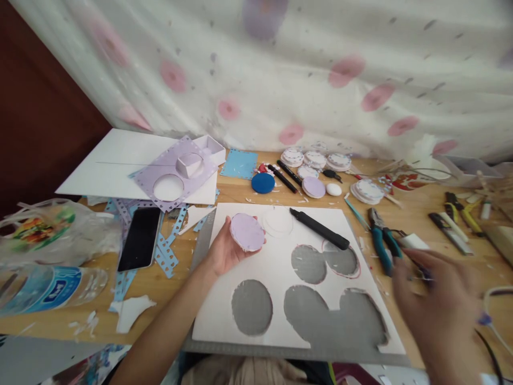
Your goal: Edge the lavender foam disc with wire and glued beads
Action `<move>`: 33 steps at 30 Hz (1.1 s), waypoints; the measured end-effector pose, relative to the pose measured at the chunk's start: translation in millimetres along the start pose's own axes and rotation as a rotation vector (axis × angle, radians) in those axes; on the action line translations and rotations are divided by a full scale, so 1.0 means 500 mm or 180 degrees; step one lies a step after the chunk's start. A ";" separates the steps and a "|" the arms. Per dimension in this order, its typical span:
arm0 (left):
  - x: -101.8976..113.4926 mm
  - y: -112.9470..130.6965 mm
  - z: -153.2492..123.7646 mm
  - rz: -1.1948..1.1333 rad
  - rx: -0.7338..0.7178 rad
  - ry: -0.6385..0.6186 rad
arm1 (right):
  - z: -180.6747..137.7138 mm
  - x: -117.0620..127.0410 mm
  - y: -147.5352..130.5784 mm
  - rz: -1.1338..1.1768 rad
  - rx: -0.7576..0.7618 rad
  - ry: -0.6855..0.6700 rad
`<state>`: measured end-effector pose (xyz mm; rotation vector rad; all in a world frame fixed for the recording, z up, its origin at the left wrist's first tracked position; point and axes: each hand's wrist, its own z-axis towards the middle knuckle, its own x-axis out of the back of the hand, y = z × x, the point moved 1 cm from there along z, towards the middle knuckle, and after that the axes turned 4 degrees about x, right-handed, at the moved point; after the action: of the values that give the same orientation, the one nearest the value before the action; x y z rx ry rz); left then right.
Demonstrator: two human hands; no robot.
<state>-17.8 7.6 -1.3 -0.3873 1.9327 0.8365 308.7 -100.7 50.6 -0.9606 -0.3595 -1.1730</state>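
My left hand [230, 254] is closed round a pale purple disc [247, 232] with a rough white edge, lifted over the white board [216, 299]. The board has several round holes cut through it, and a faint pencil circle near its back edge. Beneath it lies a grey cutting mat [200, 243]. A thick black marker [320, 229] rests across the board's back right. My right hand [438, 299] is over the table to the right of the board, smeared by motion. Close to its fingers lie teal-handled pliers [382, 243] and a small dark item that I cannot make out.
On the left are a phone [140, 239], a plastic bottle [52, 289], a plastic bag [60, 230] and blue paper scraps [165, 256]. Stacked white discs [315, 159], a blue disc [263, 183] and pens stand at the back. Yellow-handled pliers [467, 216] lie far right.
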 end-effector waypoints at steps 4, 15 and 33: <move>0.002 0.003 0.001 -0.0046 0.0060 0.0004 | 0.046 -0.142 -0.124 0.0346 0.1393 -0.0790; -0.014 0.022 0.004 -0.0562 -0.0286 0.0546 | 0.033 -0.272 -0.130 -0.0048 0.1641 -0.1679; -0.002 -0.024 0.012 0.0020 0.1011 -0.0409 | -0.017 -0.202 -0.191 0.1713 0.2420 -0.0902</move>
<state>-6.3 3.1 -7.2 -0.1332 1.9066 0.5314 182.0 -51.8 18.4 -0.4899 -0.6647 -0.3418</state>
